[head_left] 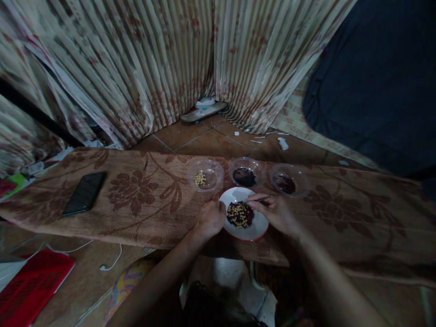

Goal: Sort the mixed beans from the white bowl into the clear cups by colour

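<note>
Plate (259, 228), white with a red rim, at the near edge of the cloth-covered counter (354, 247); upon it a mixed heap (240, 215) of yellow and dark grains. Left hand (211, 218): curled in a fist against the left rim, thumb uppermost, apparently pinching the plate to steady it. Right hand (272, 211): over the right side of the plate, thumb and fingers pressed together, seemingly on a slim tool (261, 199) whose kind is too dim to tell; its fingertips point left toward the heap. Far side of the plate: three clear tubs in a row from left to right. Left tub (218, 178): a small cluster of yellow grains in its left part, much of its floor bare. Middle tub (259, 169): black grains; it lies just beyond the plate, contact uncertain. Right tub (302, 182): dark reddish grains. State of the work, as judged from this view: partway, since each tub bears what looks like one kind, while yellow and dark grains remain together on the plate; the yellow lot in its tub is small beside the yellow left in the heap. Far left on the counter: a phone (85, 193), well apart from plate and tubs. Beyond the counter: a skateboard (204, 112) on the tiled floor, at the foot of a striped curtain (163, 59)
</note>
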The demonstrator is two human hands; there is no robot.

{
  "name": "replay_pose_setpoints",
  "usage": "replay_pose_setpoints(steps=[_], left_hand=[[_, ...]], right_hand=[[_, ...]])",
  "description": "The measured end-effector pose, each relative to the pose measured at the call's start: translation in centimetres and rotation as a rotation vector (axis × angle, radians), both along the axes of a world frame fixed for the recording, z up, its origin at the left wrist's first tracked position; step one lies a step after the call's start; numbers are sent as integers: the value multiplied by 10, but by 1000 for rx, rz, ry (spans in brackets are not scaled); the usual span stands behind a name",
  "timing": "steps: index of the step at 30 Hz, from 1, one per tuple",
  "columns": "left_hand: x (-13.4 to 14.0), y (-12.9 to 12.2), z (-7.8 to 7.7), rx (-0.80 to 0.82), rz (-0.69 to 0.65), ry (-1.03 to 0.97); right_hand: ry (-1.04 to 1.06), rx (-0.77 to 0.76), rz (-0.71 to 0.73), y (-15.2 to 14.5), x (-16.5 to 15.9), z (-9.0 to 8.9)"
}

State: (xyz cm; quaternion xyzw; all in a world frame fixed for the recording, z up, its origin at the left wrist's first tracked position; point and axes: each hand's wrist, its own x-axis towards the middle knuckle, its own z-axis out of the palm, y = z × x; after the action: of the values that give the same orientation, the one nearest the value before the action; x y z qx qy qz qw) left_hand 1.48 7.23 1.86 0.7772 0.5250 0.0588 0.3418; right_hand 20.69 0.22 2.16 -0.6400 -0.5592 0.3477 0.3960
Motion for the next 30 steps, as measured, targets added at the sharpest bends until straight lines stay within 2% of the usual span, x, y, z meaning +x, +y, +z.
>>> replay_pose_setpoints(steps=[8, 13, 20, 30], left_hand=[[0, -1, 2, 12, -15, 32], [1, -1, 0, 20, 25, 23], [0, 0, -3, 35, 15, -11], [0, -1, 1, 42, 3, 34]], right_hand=[[-70, 8, -17, 2, -1, 1], [-71, 4, -9, 2, 0, 1], [-53, 8, -8, 2, -3, 3], [-34, 16, 3, 3, -3, 1]])
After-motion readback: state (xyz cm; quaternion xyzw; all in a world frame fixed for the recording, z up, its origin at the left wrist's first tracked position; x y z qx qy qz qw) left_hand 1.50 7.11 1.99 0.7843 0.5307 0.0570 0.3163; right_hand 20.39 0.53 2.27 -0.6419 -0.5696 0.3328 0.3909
